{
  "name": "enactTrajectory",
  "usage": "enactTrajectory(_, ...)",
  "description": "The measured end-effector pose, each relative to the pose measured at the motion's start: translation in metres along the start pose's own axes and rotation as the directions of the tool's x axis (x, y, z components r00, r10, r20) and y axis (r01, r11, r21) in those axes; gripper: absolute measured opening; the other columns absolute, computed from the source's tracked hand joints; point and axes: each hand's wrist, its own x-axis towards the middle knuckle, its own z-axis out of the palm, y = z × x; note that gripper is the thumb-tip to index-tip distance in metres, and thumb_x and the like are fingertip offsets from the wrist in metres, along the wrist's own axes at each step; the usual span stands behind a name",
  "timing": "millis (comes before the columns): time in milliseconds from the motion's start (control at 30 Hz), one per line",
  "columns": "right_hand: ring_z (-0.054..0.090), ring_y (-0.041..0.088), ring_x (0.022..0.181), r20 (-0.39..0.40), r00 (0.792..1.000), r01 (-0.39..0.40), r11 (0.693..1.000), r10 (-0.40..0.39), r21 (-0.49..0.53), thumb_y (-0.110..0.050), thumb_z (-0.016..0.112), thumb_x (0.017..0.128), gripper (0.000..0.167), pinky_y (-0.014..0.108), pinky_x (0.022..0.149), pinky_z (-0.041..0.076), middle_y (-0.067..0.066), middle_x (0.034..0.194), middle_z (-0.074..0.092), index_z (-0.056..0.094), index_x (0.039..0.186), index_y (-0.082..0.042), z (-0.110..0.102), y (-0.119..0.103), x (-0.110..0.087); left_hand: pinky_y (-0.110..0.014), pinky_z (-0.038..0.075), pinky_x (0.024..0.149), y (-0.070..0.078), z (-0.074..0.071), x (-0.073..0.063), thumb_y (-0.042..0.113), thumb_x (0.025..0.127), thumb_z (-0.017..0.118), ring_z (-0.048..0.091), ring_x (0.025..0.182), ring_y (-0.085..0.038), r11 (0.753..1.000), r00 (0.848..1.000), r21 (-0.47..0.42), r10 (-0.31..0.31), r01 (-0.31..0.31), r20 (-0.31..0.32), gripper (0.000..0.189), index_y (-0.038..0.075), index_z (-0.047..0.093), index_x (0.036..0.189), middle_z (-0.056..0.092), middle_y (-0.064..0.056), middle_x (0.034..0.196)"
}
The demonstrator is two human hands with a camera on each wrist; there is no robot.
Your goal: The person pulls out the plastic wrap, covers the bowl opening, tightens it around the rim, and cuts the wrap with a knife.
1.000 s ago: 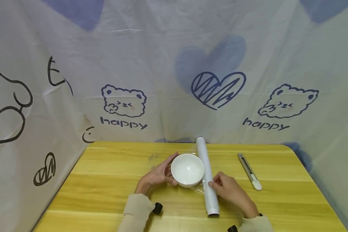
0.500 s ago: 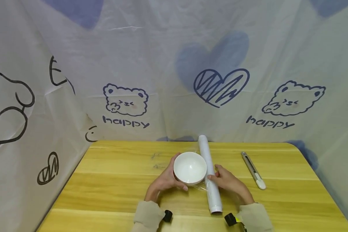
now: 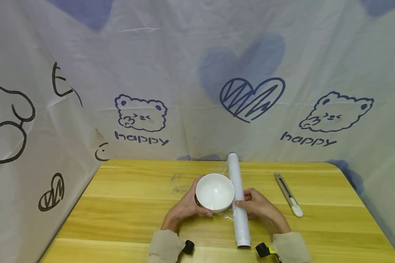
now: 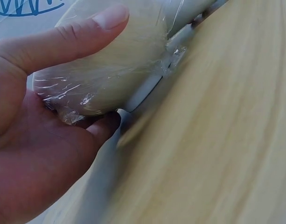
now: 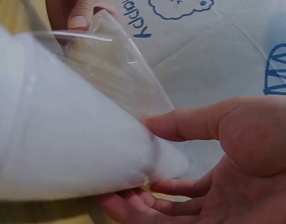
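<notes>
My left hand (image 3: 185, 206) grips a white bowl (image 3: 215, 192) from its left side, thumb along the near side and fingers curled under the base. In the left wrist view, crinkled clear cling film (image 4: 110, 79) covers the bowl's outside and bunches near its base. The film runs from the bowl to a long white roll of cling film (image 3: 238, 204) just to its right. My right hand (image 3: 260, 206) holds that roll from the right, the thumb on its upper side. In the right wrist view its fingers (image 5: 147, 205) curl beneath the roll.
A utility knife (image 3: 288, 195) with a white end lies on the wooden table (image 3: 118, 212), right of the right hand. Behind the table's far edge hangs a light curtain (image 3: 191, 109) with heart and bear drawings. Another such sheet stands at the left.
The right hand's thumb and fingers have closed around the roll from its right edge. The left hand has moved further round the bowl's near side. Bowl and roll remain side by side.
</notes>
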Motion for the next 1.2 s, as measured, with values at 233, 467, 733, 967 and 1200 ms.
enactTrajectory(233,0.066,0.031,0.095,-0.006,0.999,0.048,0.998,-0.048,0.038,-0.015,0.07,0.097,0.063,0.045,0.074,0.058,0.032,0.122,0.059,0.032,0.142,0.008,-0.011,0.0,-0.002,-0.045,0.035,0.115,0.0,-0.004,-0.004,-0.015,0.062,0.091,0.039,0.139,-0.036,1.0,1.0,-0.012,-0.009,0.009,-0.027,0.128,0.016,0.018,0.162,0.032,-0.013,0.16)
enactTrajectory(467,0.064,0.035,0.105,0.055,0.995,0.069,0.984,-0.079,0.165,-0.015,0.066,0.099,0.081,0.048,0.085,0.058,0.036,0.134,0.051,0.016,0.157,0.011,-0.016,0.003,0.002,-0.042,0.039,0.113,0.001,-0.009,-0.006,-0.016,0.062,0.09,0.039,0.138,-0.038,0.999,0.999,-0.028,-0.019,0.018,-0.031,0.128,0.015,0.017,0.162,0.03,-0.016,0.16)
enactTrajectory(733,0.065,0.035,0.101,0.17,0.977,0.066,0.939,-0.129,0.338,-0.005,0.061,0.099,0.079,0.049,0.09,0.057,0.035,0.13,0.049,0.009,0.155,0.013,-0.018,0.006,0.005,-0.04,0.042,0.111,0.003,-0.012,-0.007,-0.019,0.061,0.089,0.04,0.137,-0.038,0.999,1.0,-0.031,-0.019,0.018,-0.017,0.129,0.014,0.016,0.162,0.029,-0.017,0.159)
enactTrajectory(967,0.06,0.032,0.111,0.173,0.979,0.035,0.919,-0.111,0.392,-0.007,0.064,0.098,0.085,0.046,0.096,0.053,0.03,0.133,0.049,0.005,0.159,0.007,-0.018,0.005,0.008,-0.042,0.038,0.114,0.004,-0.014,-0.007,-0.017,0.06,0.091,0.041,0.137,-0.039,1.0,1.0,-0.002,-0.014,0.014,-0.024,0.129,0.013,0.019,0.162,0.031,-0.017,0.159)
enactTrajectory(1200,0.055,0.025,0.115,0.214,0.969,0.001,0.866,-0.124,0.501,-0.018,0.036,0.112,0.065,0.038,0.098,0.05,0.026,0.141,0.037,-0.001,0.16,0.007,-0.024,0.008,0.007,-0.038,0.041,0.111,-0.001,-0.016,-0.008,-0.016,0.06,0.091,0.041,0.136,-0.037,1.0,1.0,0.004,-0.01,0.01,-0.01,0.129,0.014,0.02,0.163,0.032,-0.017,0.158)
